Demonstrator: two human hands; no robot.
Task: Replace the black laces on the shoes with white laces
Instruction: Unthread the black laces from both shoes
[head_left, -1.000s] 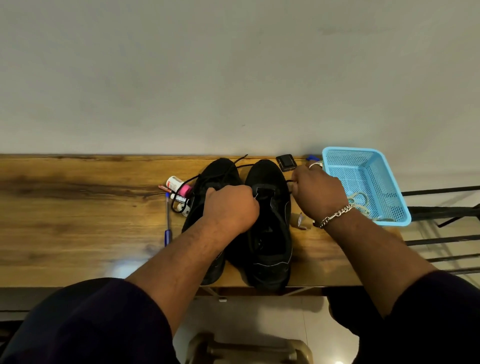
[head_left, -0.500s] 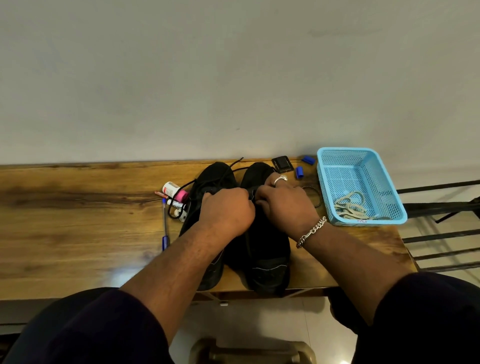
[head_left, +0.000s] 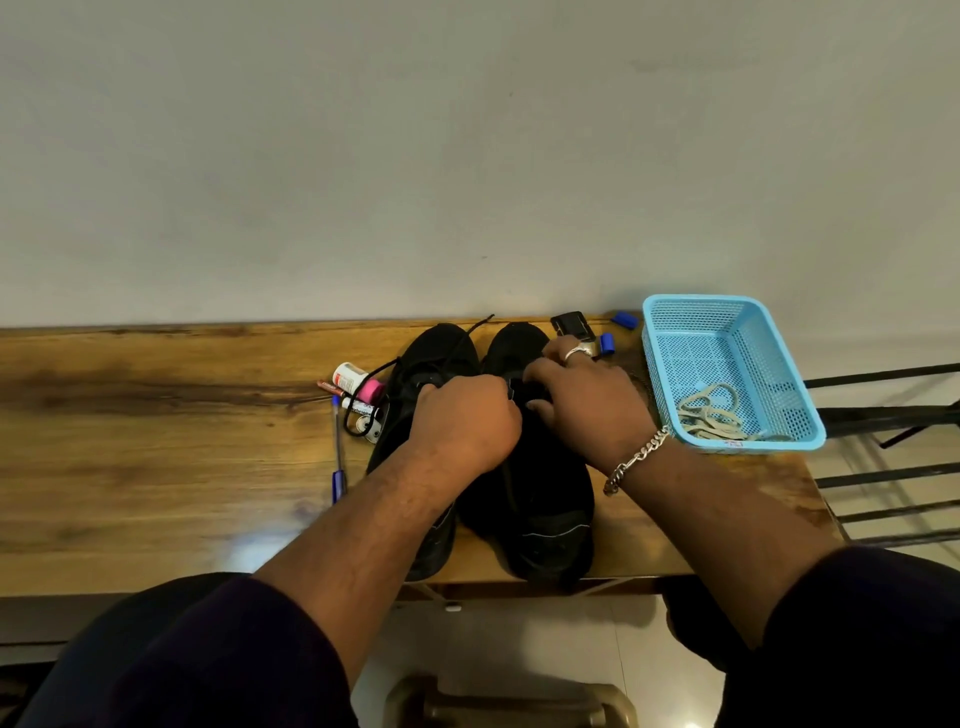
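both hands are in on the right shoe (head_left: 540, 483) now, which sits side by side with the left shoe (head_left: 415, 467) at the near edge of the worktop (head_left: 156, 441). the left hand (head_left: 467, 421) is balled over the eyelet area, its fingers curled under and hidden, so what they hold i cannot tell. the right hand (head_left: 582, 400) is curled at the shoe's tongue, seemingly pinching the black lace there.

looks like unlacing, early in the job. a loose black lace (head_left: 384, 371) trails off the left shoe toward 10 o'clock.

next move calls for drawing the lace clear through each eyelet. the white laces (head_left: 711, 410) wait in the blue basket (head_left: 800, 410) at 3 o'clock.

writing: the small tubes (head_left: 358, 382) at 9 o'clock carry print, too blurred to read.
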